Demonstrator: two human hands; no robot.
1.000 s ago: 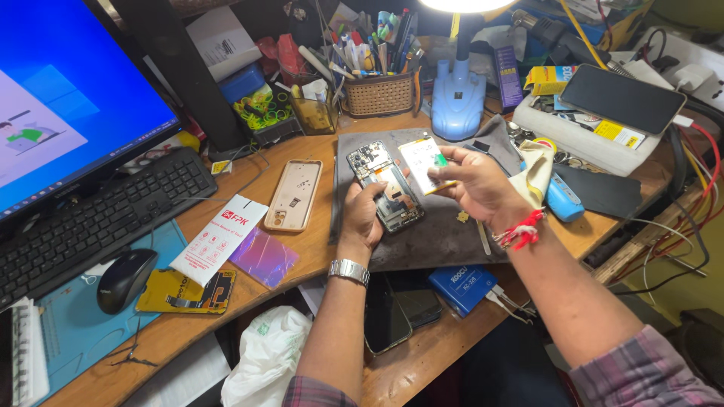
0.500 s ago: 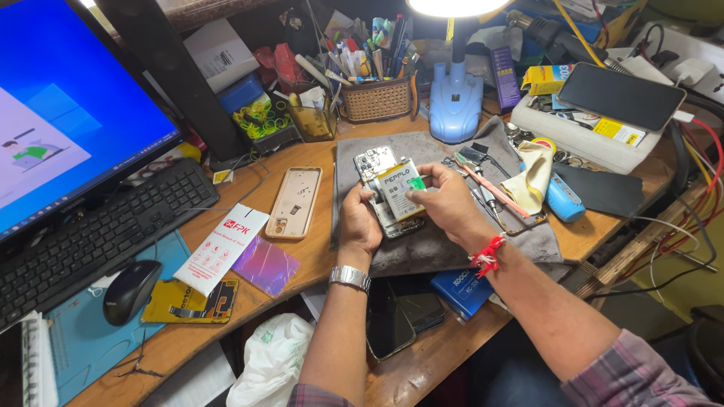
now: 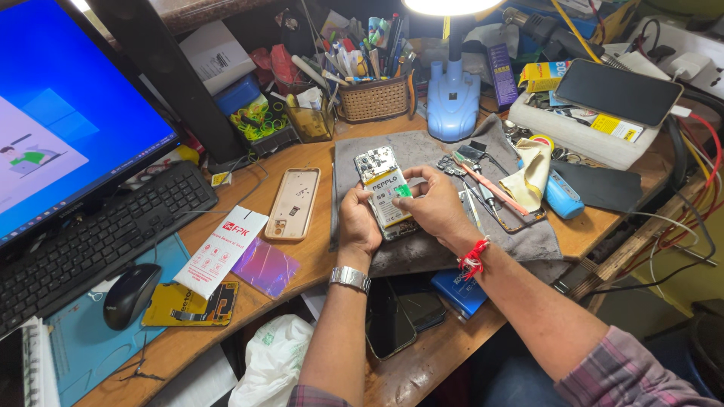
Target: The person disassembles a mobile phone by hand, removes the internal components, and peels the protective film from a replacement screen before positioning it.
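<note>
An opened phone [image 3: 385, 192] with its back off shows a white battery and silver boards; it is held just above the grey mat [image 3: 437, 154]. The left hand [image 3: 358, 222] grips its lower left edge. The right hand [image 3: 430, 203] pinches its right side, apparently over a green tab.

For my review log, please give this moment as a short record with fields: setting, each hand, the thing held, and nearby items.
setting: cluttered wooden desk under a lamp
left hand: grips the left edge of the opened phone
right hand: fingers on the phone's battery, by a green tab
surface below: grey mat
nearby: tan phone case, wicker pen basket, keyboard, mouse
</note>
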